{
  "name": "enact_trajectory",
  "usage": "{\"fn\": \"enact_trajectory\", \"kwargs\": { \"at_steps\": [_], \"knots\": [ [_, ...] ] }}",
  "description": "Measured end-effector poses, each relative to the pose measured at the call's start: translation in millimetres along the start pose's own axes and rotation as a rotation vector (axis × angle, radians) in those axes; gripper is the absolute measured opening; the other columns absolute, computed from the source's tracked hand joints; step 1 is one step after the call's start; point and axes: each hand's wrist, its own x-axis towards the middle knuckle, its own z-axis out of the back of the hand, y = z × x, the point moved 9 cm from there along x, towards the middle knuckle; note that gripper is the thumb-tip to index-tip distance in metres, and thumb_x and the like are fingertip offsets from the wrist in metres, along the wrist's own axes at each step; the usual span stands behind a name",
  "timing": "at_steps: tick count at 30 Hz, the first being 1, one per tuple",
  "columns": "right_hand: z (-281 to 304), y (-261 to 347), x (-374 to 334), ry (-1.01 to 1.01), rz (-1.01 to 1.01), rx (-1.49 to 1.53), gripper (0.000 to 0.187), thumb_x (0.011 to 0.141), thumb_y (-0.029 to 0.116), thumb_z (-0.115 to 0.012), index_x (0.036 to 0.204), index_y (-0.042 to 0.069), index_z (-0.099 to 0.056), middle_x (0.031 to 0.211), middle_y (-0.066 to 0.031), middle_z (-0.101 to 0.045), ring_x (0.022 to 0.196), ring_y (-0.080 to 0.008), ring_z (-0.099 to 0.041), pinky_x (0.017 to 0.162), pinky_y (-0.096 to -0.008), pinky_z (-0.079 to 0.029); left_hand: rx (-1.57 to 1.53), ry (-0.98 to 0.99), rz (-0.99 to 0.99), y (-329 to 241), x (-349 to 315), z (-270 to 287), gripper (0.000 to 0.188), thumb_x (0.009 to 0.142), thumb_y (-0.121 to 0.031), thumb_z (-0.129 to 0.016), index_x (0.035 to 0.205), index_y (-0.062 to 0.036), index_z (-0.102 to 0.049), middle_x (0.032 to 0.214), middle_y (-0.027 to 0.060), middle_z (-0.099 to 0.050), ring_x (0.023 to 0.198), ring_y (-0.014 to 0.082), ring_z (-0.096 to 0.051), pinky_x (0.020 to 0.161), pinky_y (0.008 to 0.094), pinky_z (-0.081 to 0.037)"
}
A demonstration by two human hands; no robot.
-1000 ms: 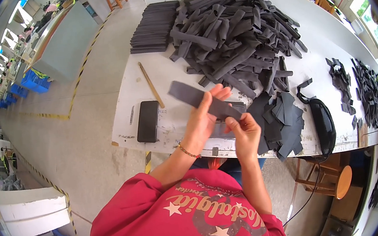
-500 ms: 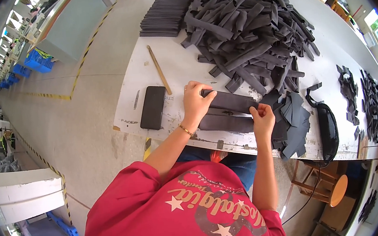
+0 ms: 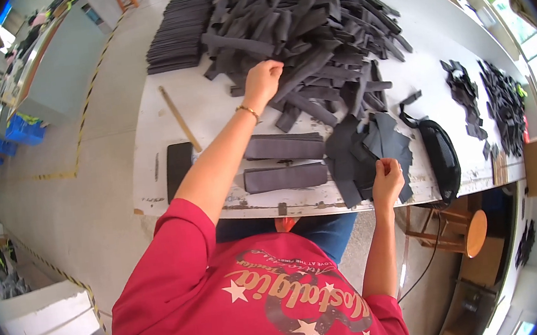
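Observation:
My left hand reaches onto the near side of a big heap of dark grey fabric strips. Its fingers are pinched together at a strip there; how firmly it is gripped I cannot tell. My right hand is closed, thumb against fingers, at the edge of a dark flat piece on a spread of similar flat pieces. Between my arms lie two flat bundles of strips, a far bundle and a near bundle, side by side along the table's front edge.
A neat stack of strips stands at the far left of the white table. Nearer lie a wooden stick and a black phone-like slab, partly behind my left arm. A black mesh case and small dark scraps lie right.
Both hands have left the strip they were laying on the far bundle. My left hand moved up to the heap; my right hand moved onto the flat pieces. The view has shifted.

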Motion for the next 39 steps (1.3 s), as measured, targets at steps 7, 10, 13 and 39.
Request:
{"fn": "enact_trajectory", "kwargs": {
  "at_steps": [7, 10, 13, 39],
  "knots": [
    [-7.2, 1.1, 53.5, -0.142, 0.23, -0.406, 0.017, 0.09, 0.018, -0.061, 0.09, 0.002, -0.065, 0.091, -0.0142, -0.065, 0.089, -0.033, -0.061, 0.077, -0.0422, -0.048, 0.069, 0.232, 0.179, 6.9, -9.4, -27.0, 0.019, 0.08, -0.02, -0.07, 0.094, -0.008, -0.075, 0.088, 0.0156, -0.071, 0.083, 0.0292, -0.069, 0.077, 0.0365, -0.053],
    [-39.9, 7.7, 68.8, -0.071, 0.288, -0.79, 0.022, 0.091, 0.023, -0.059, 0.092, 0.002, -0.067, 0.095, -0.0124, -0.066, 0.091, -0.03, -0.062, 0.078, -0.0401, -0.049, 0.144, 0.222, 0.058, -9.3, -14.3, -26.7, 0.017, 0.079, -0.02, -0.071, 0.091, -0.0082, -0.075, 0.087, 0.0148, -0.071, 0.082, 0.029, -0.068, 0.077, 0.0368, -0.053],
    [-70.5, -2.4, 73.3, 0.134, 0.263, -1.017, 0.024, 0.091, 0.025, -0.059, 0.094, 0.003, -0.068, 0.099, -0.0114, -0.066, 0.091, -0.0263, -0.063, 0.078, -0.0373, -0.05, 0.091, 0.223, 0.073, -14.4, -16.2, -24.3, 0.012, 0.077, -0.019, -0.073, 0.083, -0.0085, -0.074, 0.086, 0.0122, -0.069, 0.08, 0.0273, -0.067, 0.076, 0.0363, -0.052],
    [8.7, 78.6, 5.5, 0.237, 0.043, 0.548, 0.024, 0.093, 0.003, -0.056, 0.115, 0.003, -0.047, 0.096, -0.0066, -0.056, 0.086, -0.0171, -0.054, 0.078, -0.0317, -0.046, -1.546, 0.112, 0.769, -50.9, -160.3, 35.4, 0.018, 0.094, -0.011, -0.063, 0.11, -0.0036, -0.061, 0.102, 0.0075, -0.068, 0.092, 0.0216, -0.068, 0.077, 0.0364, -0.057]
  ]
}}
